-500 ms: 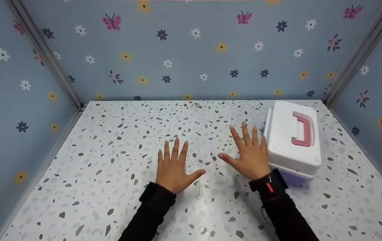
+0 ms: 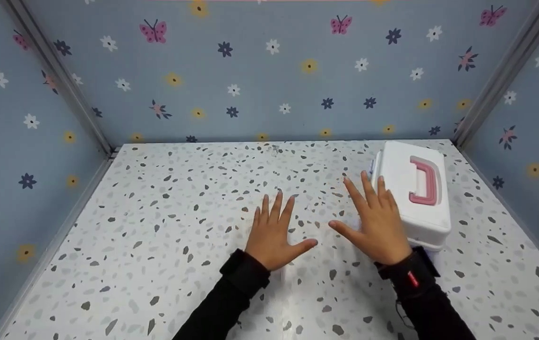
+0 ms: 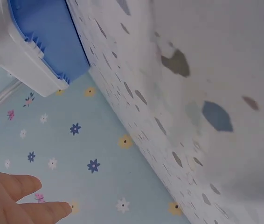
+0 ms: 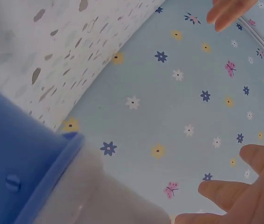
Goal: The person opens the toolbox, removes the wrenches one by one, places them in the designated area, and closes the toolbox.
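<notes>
— Where do we have our hands?

— Our left hand [image 2: 275, 233] sits near the middle of the head view, fingers straight and spread, thumb out to the right, over the speckled tabletop [image 2: 165, 226]. It holds nothing. Whether the palm touches the top, we cannot tell.

— And the other one?

— Our right hand [image 2: 379, 222] is just right of centre, also spread flat with fingers straight, gripping nothing. Its outer fingers overlap the near left edge of the white storage box [image 2: 404, 189]; we cannot tell if they touch it.

— Where is that box?

— Right of centre, toward the back right corner of the tabletop, lid closed, pink handle [image 2: 423, 181] on top. The left wrist view shows its blue base [image 3: 52, 37] under the white lid, in the upper left.
</notes>
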Tool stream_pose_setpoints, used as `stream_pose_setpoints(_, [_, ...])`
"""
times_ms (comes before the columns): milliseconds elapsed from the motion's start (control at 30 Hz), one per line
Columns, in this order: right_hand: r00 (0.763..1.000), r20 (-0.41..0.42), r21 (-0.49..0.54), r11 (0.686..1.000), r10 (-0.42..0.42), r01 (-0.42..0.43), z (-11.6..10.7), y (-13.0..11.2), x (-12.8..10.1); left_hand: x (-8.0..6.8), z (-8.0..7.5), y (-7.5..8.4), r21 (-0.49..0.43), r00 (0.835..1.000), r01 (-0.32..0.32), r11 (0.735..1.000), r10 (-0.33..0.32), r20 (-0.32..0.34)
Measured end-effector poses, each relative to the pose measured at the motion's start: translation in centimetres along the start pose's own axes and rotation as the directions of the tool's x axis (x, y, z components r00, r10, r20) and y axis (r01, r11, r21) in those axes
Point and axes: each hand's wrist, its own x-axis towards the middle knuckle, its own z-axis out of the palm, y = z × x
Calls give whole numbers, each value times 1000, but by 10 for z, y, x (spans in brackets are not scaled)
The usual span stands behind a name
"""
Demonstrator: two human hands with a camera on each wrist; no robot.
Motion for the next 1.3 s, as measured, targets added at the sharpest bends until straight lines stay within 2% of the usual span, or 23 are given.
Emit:
stream_pose_setpoints(167, [997,-80,-13,1000,23,-24,-15,23,-12,8,6,18,-92,997,-66,994,69,27])
stream_pose_setpoints(300, [989,-134,8,998,62,-61,-29,46,-22,15,11,33,-203,992,-96,974,110,59])
stream_pose_setpoints(433, [979,-137,62,988,148,-140,-42,69,-30,24,19,45,-306,984,-111,946,147,99])
stream_pose_setpoints(567, [960,-113,152,959,257,-238,-51,92,-36,33,28,57,-397,975,-94,913,166,151])
stream_pose_setpoints(767, [925,12,338,870,379,-360,-58,123,-43,46,43,79,-471,959,-56,880,178,219])
stream_pose_setpoints(867, [900,103,470,777,423,-419,-59,135,-42,54,49,89,-535,957,-32,844,181,227])
stream_pose_setpoints(967, [865,205,567,665,457,-486,-56,145,-40,64,55,97,-618,960,-26,786,191,203])
stream_pose_setpoints(1033, [848,259,589,620,463,-518,-53,151,-39,68,58,100,-663,964,-6,748,181,195])
stream_pose_setpoints(1133, [845,286,595,608,452,-526,-48,157,-38,74,62,105,-701,968,11,713,169,187])
stream_pose_setpoints(1200, [848,285,596,610,448,-522,-46,160,-39,76,64,107,-708,969,25,706,158,192])
stream_pose_setpoints(1300, [845,281,597,606,455,-526,-43,162,-39,80,66,109,-715,969,5,699,174,176])
